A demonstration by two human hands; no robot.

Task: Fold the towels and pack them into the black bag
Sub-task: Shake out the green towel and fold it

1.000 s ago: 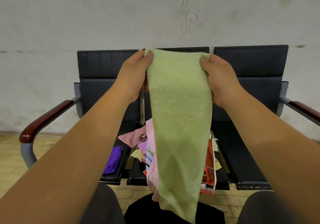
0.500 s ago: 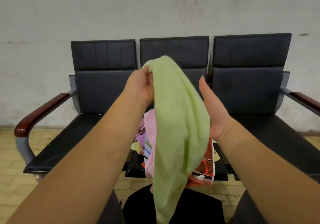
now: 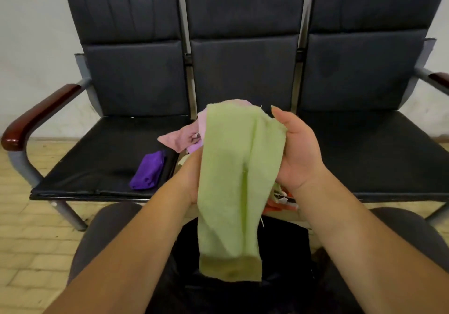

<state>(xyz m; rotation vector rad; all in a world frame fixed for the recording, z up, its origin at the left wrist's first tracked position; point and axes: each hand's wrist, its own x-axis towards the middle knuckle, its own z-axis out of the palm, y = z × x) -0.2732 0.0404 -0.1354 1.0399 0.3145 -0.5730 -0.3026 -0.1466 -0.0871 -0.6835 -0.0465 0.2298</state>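
Observation:
A light green towel [image 3: 233, 180] hangs folded lengthwise in front of me, its lower end over the black bag [image 3: 286, 253] between my knees. My left hand [image 3: 192, 175] is mostly hidden behind the towel's left edge and grips it there. My right hand [image 3: 298, 151] holds the towel's upper right edge, thumb up. Behind the towel, a pile of pink and patterned towels [image 3: 184, 136] lies on the middle seat. A folded purple towel [image 3: 148, 170] rests on the left seat.
A black three-seat bench [image 3: 243, 46] with wooden armrests [image 3: 36, 117] stands against a white wall. The right seat [image 3: 379, 153] is bare. My knees in grey trousers [image 3: 107, 231] flank the bag. The floor is pale tile.
The green towel came down from chest height and was folded in half lengthwise. Both hands lowered with it, and my view tilted down toward the bag.

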